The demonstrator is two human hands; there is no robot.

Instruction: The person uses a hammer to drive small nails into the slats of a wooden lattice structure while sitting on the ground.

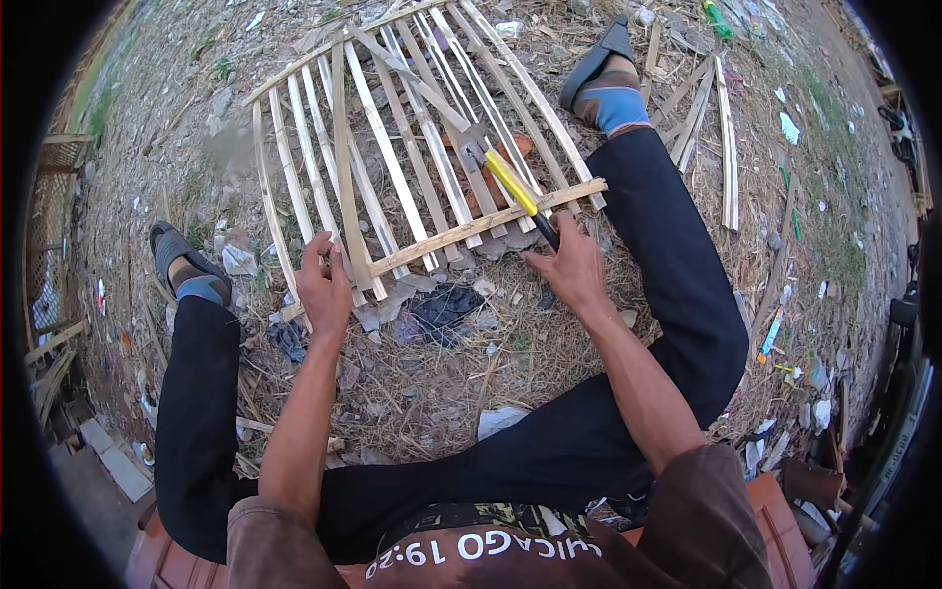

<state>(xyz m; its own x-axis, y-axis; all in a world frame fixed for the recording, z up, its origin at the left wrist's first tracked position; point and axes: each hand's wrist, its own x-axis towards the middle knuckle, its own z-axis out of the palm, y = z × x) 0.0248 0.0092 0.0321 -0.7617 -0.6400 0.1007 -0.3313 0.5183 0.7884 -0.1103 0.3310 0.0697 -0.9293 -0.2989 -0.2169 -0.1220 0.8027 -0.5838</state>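
Observation:
A slatted panel of thin wooden strips (389,147) lies on the ground between my legs, with cross strips at its far and near ends and a slanting strip across it. My right hand (576,267) grips the black end of a hammer (511,183) with a yellow handle. The hammer's head rests over the slats at the panel's right side. At the near left corner is my left hand (325,288), its fingers curled close to the slat ends. Whatever those fingers pinch, if anything, is too small to make out.
Loose wooden strips (728,147) lie beyond my right knee. Dry straw, scraps and a black plastic bag (446,312) litter the ground before me. A woven lattice (57,236) stands at the far left. I sit on something orange-brown (782,520).

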